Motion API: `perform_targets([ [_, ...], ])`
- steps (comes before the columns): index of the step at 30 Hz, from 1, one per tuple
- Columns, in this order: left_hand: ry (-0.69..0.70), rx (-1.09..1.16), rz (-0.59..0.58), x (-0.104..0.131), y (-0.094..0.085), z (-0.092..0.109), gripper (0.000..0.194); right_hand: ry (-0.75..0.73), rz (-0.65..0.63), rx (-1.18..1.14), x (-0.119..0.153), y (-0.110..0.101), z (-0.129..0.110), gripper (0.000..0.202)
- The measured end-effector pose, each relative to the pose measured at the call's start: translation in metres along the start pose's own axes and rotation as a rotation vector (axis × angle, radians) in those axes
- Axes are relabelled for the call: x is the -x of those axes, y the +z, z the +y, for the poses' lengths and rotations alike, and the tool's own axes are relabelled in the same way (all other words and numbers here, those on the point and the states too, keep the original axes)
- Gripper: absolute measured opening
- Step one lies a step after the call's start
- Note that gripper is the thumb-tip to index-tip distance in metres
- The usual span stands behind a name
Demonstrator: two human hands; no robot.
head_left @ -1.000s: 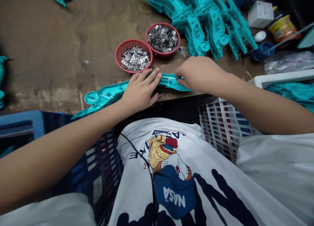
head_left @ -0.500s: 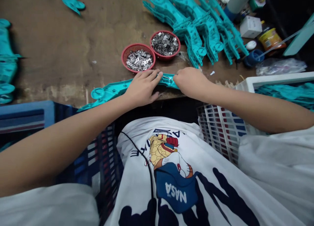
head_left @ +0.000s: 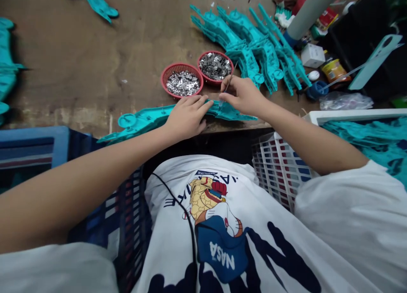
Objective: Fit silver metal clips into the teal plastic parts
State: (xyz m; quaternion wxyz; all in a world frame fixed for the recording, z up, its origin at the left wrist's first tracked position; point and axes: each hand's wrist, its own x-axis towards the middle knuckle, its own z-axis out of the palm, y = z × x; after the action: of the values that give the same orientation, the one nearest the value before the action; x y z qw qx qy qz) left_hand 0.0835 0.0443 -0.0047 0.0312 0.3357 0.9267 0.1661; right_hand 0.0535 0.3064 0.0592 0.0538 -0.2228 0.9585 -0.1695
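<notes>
A long teal plastic part [head_left: 146, 117] lies along the table's near edge, a round disc near its left end. My left hand [head_left: 187, 118] is laid across its middle, fingers over the far side and thumb on the near side, holding it down. My right hand [head_left: 243, 93] is closed on a thin metal-shafted tool [head_left: 230, 77], whose shaft points up and away; most of its grip is hidden by the fingers. That hand is just above the part's right portion. Beyond the hands stand two red baskets, the left one [head_left: 163, 82] and the right one [head_left: 203, 75], both holding small shiny metal pieces.
Several more teal parts [head_left: 235, 43] lie at the back right, others [head_left: 8, 72] at the far left. A white crate [head_left: 359, 114] with teal pieces stands right, a blue crate [head_left: 60, 146] left. A small white box [head_left: 313, 55] and a bottle [head_left: 333, 68] sit at the right.
My right hand has lifted off the part, and the tool has swung from lying along it to pointing upward. My left hand stays on the part. The view has shifted slightly.
</notes>
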Motion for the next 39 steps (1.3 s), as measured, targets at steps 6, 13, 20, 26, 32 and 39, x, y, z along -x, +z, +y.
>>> perform_targets([
  [6, -0.011, 0.025, -0.006, 0.001, 0.001, -0.002, 0.089, 0.013, -0.075, 0.030, 0.004, -0.006, -0.002, 0.056],
  [13, -0.009, 0.006, -0.042, 0.002, 0.001, -0.003, 0.089, -0.060, -0.123, 0.100, 0.010, -0.004, -0.017, 0.048],
  [20, 0.007, -0.065, -0.053, 0.001, -0.005, 0.000, 0.085, -0.022, -0.012, 0.164, 0.008, -0.013, 0.011, 0.048],
  [26, 0.034, -0.081, -0.119, 0.000, -0.010, -0.006, 0.087, 0.102, -0.079, 0.309, -0.002, -0.007, 0.036, 0.055],
  [32, 0.107, -0.007, -0.053, -0.002, -0.030, -0.026, 0.103, -0.062, -0.180, 0.198, 0.007, 0.008, 0.004, 0.100],
  [39, -0.272, -0.358, -0.407, 0.008, -0.109, -0.057, 0.089, -0.046, -0.218, 0.202, 0.006, 0.020, 0.006, 0.067],
])
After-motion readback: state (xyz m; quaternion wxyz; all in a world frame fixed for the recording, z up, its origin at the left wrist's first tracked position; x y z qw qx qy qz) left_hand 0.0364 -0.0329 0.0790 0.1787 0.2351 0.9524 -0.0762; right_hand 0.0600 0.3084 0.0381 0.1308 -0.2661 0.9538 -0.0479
